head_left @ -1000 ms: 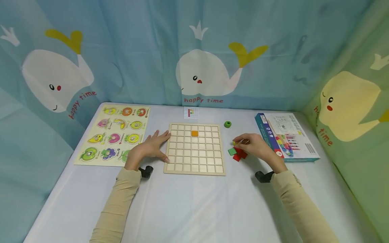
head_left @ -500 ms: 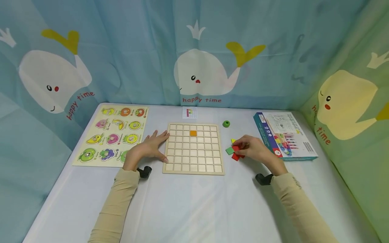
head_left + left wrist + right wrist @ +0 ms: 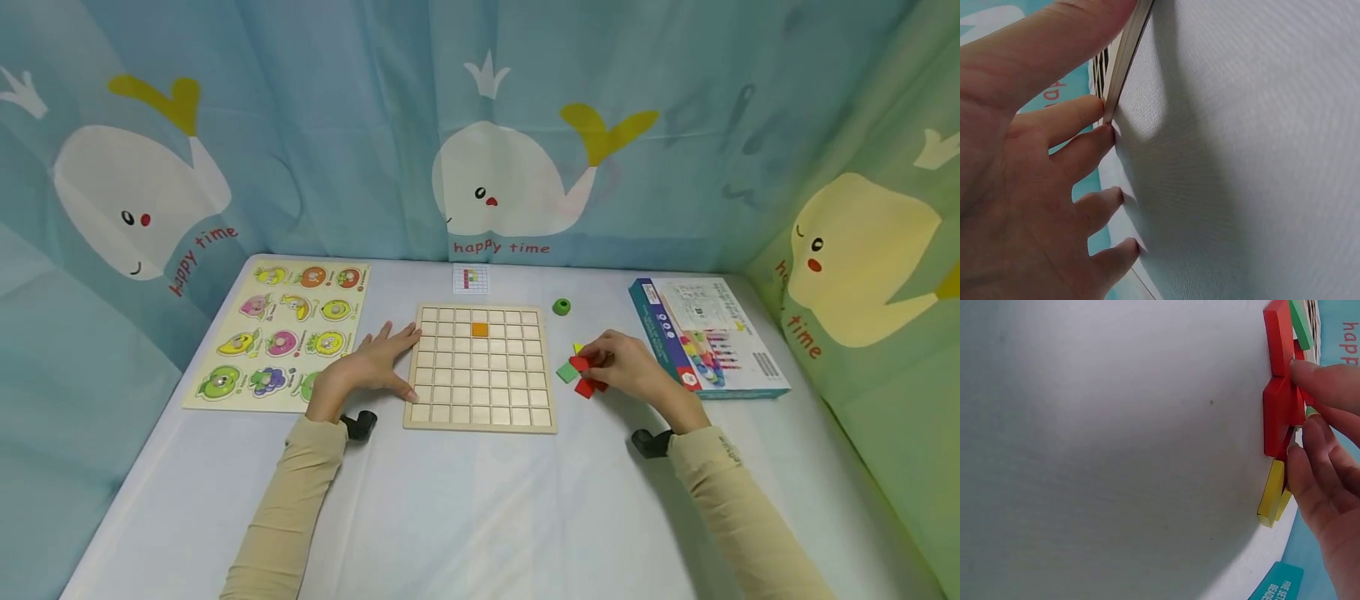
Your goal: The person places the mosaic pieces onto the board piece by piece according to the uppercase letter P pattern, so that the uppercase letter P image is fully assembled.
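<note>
My left hand (image 3: 367,365) lies spread at the left side of a wooden grid board (image 3: 480,379), its thumb and fingertips touching the frame. In the left wrist view, that thumb and index finger meet the board's edge (image 3: 1124,56). One orange square tile (image 3: 480,330) sits in a cell near the board's top. Right of the board, my right hand (image 3: 626,367) pinches a red square tile (image 3: 579,363) over a small pile. The pile shows a green tile (image 3: 567,372), more red tiles (image 3: 1277,419) and yellow tiles (image 3: 1271,494), partly hidden by the fingers.
A small pattern card (image 3: 470,279) lies behind the board, and a green bead (image 3: 562,307) stands at its upper right. On the left is a fruit puzzle board (image 3: 281,333), partly under my left hand. A toy box (image 3: 708,337) lies to the right, near my right forearm.
My right hand has shifted slightly left and nearer over the pile, and a red tile now shows at its fingertips. The left hand stays at the board's side.
</note>
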Demonstrator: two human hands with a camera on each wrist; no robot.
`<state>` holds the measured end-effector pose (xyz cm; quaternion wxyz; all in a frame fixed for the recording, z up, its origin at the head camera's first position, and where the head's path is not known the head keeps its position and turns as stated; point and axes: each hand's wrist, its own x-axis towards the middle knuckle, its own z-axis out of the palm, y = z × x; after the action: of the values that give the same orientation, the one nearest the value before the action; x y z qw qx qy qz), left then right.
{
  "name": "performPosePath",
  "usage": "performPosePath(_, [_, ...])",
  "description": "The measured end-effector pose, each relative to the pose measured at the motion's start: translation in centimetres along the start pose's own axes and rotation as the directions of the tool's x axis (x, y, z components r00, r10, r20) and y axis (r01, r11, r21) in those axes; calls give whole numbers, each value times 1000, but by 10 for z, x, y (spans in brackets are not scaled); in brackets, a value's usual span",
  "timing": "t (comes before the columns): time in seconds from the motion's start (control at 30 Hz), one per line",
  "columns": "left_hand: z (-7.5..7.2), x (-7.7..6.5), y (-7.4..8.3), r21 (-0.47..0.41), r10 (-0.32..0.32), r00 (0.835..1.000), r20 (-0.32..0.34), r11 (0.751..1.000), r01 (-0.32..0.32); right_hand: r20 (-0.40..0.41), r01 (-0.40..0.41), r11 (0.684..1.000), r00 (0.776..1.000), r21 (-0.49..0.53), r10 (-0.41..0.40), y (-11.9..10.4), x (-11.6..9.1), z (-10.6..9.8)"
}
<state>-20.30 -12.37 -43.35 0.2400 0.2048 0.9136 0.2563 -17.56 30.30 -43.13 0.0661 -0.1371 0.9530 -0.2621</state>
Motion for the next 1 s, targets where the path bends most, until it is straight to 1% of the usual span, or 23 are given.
performPosePath(0.23, [0,0,1,2,-2,1000,2,1000,2,-17,3,1000,1000,16,-3,1,3,2])
performPosePath(0.4, [0,0,1,16,-5,1000,-1,1000,5,-31,-16,999,999,42,17,-5,8,2])
performPosePath(0.5, [0,1,1,19,-7,1000,-5,1000,7,-37,-21,998,999,54,23,-12,14,1])
performPosePath(0.57, [1,1,1,19,-9,1000,-7,1000,10,-40,-8,998,999,61,11,-16,19,2])
performPosePath(0.77, [1,3,0,30,-4,1000,-7,1000,5,-36,18,995,999,95,-15,-32,35,10])
performPosePath(0.87, [1,3,0,12,11,1000,-2,1000,-11,-29,19,994,999,107,-16,-41,44,16])
performPosePath(1.0, [1,1,-1,-39,36,999,8,999,-35,-15,16,992,1000,128,-15,-52,56,23])
